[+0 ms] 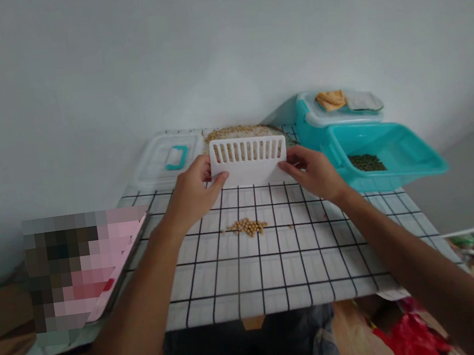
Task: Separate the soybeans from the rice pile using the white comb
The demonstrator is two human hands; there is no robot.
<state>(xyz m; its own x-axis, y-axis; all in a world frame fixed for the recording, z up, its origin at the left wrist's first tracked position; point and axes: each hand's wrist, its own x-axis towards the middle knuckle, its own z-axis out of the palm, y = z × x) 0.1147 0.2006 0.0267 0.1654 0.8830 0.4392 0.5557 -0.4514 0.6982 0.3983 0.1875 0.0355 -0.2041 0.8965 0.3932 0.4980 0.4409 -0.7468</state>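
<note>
A white plastic slotted panel [249, 161] stands upright on the grid-patterned table [275, 265], held at both ends. My left hand [193, 194] pinches its left edge and my right hand [315, 172] grips its right edge. A small heap of tan beans [247, 226] lies on the tablecloth just in front of the panel. Behind the panel lies a larger heap of tan beans [240, 132], partly hidden by it.
A clear lid with a teal handle [169, 158] lies at the back left. A teal bin [385, 158] holding green beans [366, 162] stands at the right, with a lidded teal box [341, 106] behind it. A pink object [112, 258] lies at the left edge.
</note>
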